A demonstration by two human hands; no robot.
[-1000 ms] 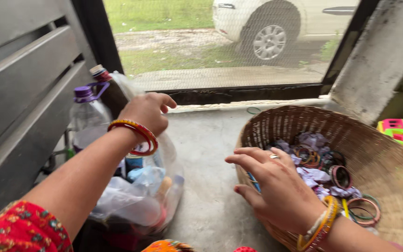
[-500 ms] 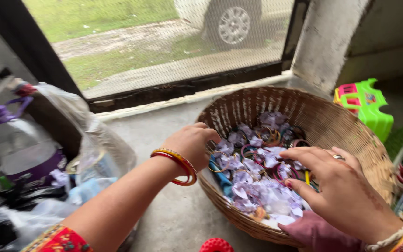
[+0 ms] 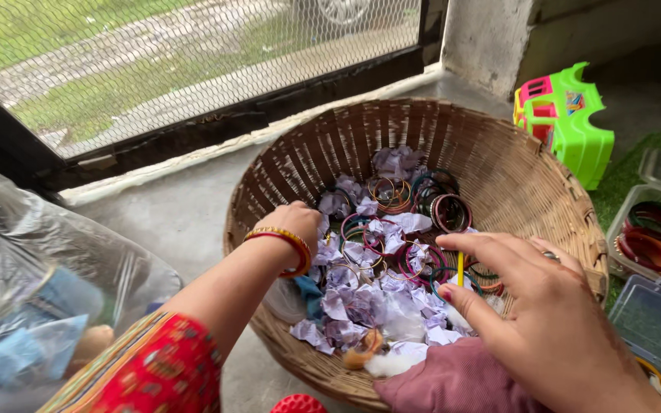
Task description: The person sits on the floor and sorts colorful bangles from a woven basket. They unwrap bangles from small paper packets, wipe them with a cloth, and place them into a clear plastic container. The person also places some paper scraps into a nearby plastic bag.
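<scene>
Inside the wicker basket (image 3: 529,191), the left hand (image 3: 297,223) digs curled into bangles (image 3: 392,229) and crumpled lilac paper (image 3: 369,302), its grip hidden; the right hand (image 3: 545,321) hovers above them, fingers spread
</scene>
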